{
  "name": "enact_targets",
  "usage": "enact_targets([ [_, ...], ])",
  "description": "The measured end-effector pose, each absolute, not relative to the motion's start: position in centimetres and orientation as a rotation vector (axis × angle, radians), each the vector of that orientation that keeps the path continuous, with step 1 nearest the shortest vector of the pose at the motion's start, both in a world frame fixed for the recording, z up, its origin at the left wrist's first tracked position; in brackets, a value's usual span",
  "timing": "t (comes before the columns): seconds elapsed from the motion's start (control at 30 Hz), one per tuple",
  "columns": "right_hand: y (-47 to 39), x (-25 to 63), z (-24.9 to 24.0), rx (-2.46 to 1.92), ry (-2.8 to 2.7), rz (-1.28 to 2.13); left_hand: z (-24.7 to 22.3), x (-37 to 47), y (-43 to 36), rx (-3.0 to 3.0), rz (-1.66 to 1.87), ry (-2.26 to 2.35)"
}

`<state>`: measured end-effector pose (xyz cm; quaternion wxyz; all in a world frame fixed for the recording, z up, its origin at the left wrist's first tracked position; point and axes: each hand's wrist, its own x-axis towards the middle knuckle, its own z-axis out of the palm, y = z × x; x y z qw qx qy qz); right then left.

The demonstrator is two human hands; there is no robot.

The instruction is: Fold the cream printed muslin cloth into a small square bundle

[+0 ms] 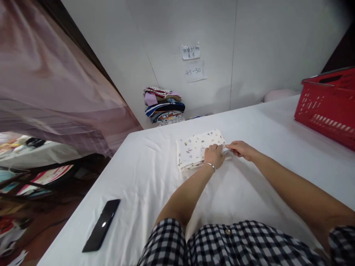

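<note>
A white cloth [194, 147] with small coloured prints lies folded into a rectangle in the middle of the white-covered table. My left hand [215, 155], with a bracelet at its wrist, rests on the cloth's right part, palm down, its fingers lying over the fabric. Just right of it, my right hand [241, 149] pinches the cloth's right edge between thumb and fingers. Layers of fabric show along the near side of the cloth.
A black phone [101, 225] lies at the table's near left. At the right stands a red basket [327, 107]. Behind the table's far edge is a stack of folded fabrics [165, 105], below paper signs [195, 71] on the wall. A pink curtain [55, 74] hangs at the left.
</note>
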<state>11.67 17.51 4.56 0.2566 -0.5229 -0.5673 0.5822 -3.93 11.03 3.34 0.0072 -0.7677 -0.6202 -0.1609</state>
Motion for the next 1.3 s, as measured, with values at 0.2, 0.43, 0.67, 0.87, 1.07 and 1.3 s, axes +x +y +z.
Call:
enact_targets([
  [0.2, 16.7, 13.0, 2.2, -1.454, -1.635, 1.439, 3.5, -3.7, 12.5, -2.337, -0.502, -2.181],
  [0.43, 15.6, 12.8, 1.1, -1.563, -1.971, 1.196, 3.8, -4.3, 12.1, -2.369, -0.518, -2.120],
  [0.67, 16.0, 13.0, 1.0, -1.530, -1.731, 1.326, 4.2, -3.8, 11.8, -2.459, -0.312, -1.963],
  [0.87, 15.8, 13.3, 0.4, -1.500, -1.766, 1.468, 3.4, -3.3, 11.7, -2.487, -0.123, -1.850],
  [1.07, 16.1, 13.2, 0.0, -1.463, -1.487, 1.665, 3.3, -3.7, 11.5, -2.489, -0.104, -1.752],
  [1.3, 15.8, 13.4, 0.0, -1.382, -1.325, 1.780, 2.3, -3.0, 11.5, -2.481, -0.103, -1.708],
])
